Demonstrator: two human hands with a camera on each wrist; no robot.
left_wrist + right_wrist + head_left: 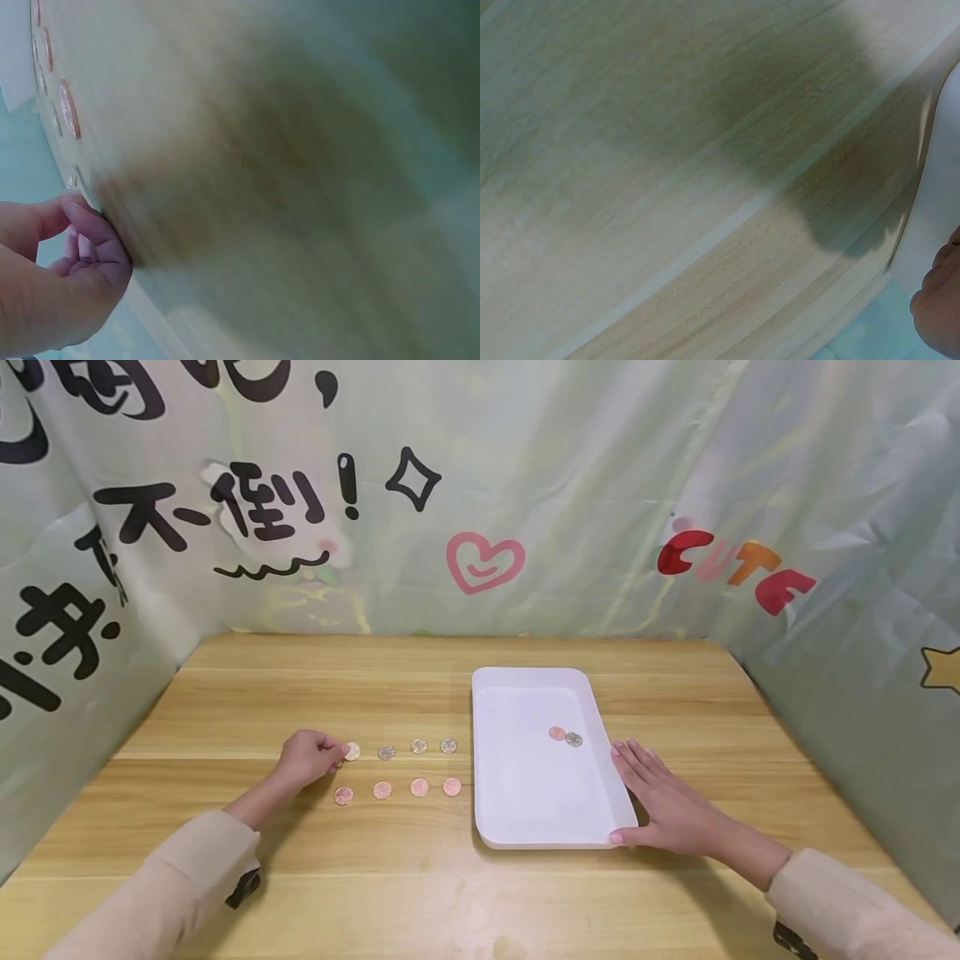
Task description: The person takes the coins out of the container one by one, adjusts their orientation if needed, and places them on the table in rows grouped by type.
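My left hand (310, 757) pinches a silver coin (353, 751) between thumb and fingertips, at the left end of a row of silver coins. In the left wrist view, that coin (73, 178) shows just past the fingertips, low over the wood. A row of copper-coloured coins (382, 790) lies nearer to me, alongside the silver row. At the right edge of a white rectangular tray (517, 810), my right hand (667, 806) rests with extended fingers against its side and the thumb at its near corner. Inside the tray, a copper-coloured coin (557, 733) touches a silver coin (573, 740).
The wooden table (337, 893) carries everything. A pale printed curtain (570, 468) encloses its back and both sides. The tray stands right of both coin rows, close to their right ends.
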